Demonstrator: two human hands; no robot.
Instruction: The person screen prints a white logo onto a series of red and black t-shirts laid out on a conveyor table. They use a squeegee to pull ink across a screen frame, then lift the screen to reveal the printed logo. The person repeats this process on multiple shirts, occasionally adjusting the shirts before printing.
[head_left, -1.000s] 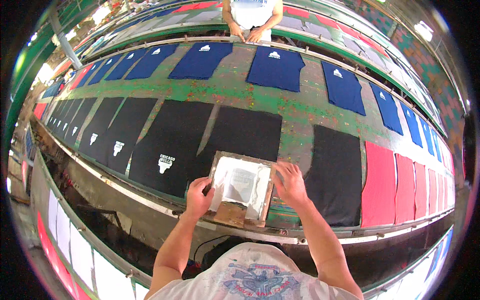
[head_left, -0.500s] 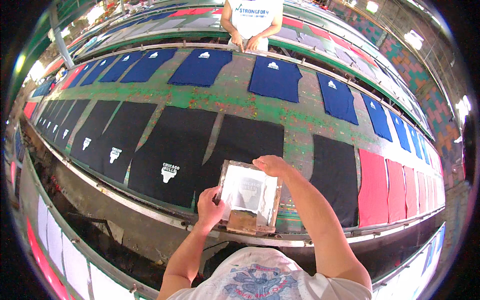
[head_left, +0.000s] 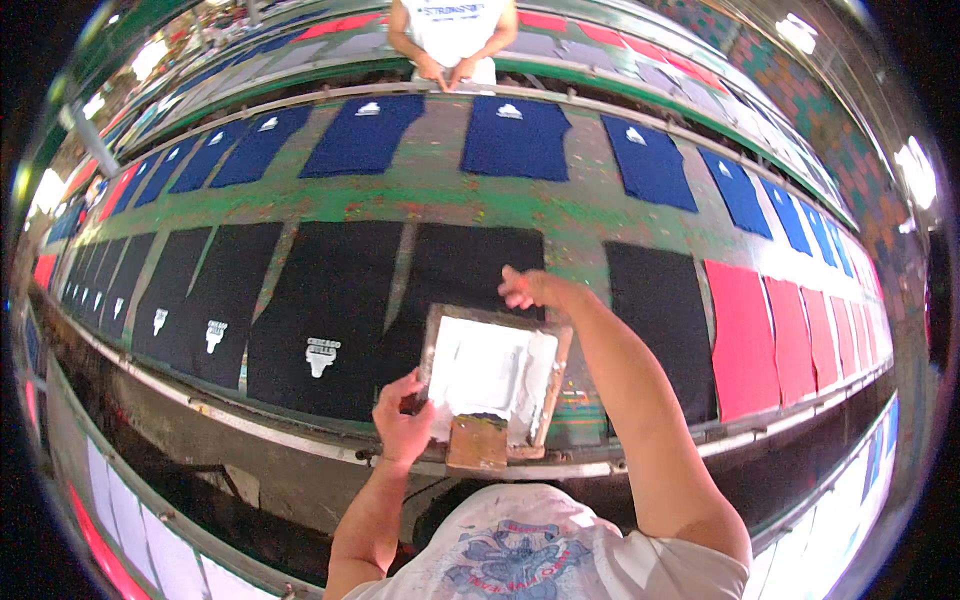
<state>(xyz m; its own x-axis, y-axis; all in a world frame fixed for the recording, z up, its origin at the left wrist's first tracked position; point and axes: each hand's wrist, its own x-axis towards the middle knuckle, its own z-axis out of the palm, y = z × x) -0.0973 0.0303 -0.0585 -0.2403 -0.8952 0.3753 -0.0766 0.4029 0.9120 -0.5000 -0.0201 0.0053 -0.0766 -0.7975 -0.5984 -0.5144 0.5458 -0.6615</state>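
Note:
A screen printing frame (head_left: 432, 345) with a wooden border and white inner area lies over the near end of a black fabric panel (head_left: 470, 262). My left hand (head_left: 402, 418) grips its left edge, thumb and fingers around the wood. Inside the frame's near end rests a squeegee with a brown wooden handle (head_left: 478, 443). My right hand (head_left: 530, 288) hovers just beyond the frame's far edge, fingers loosely apart and holding nothing. Left of the frame lies a black panel (head_left: 325, 270) with a white bull-head print (head_left: 320, 358).
More printed black panels (head_left: 235, 280) run leftward along the long green table (head_left: 330, 206). To the right are a black panel (head_left: 655, 330) and red ones (head_left: 742, 340). Navy panels (head_left: 515, 140) line the far side, where a person (head_left: 455, 45) stands. Another table (head_left: 150, 530) is at lower left.
My right hand has let go of the frame's far edge and lifted away. My left hand stays on the left edge. Bright glare now hides the design in the mesh. The view has shifted slightly.

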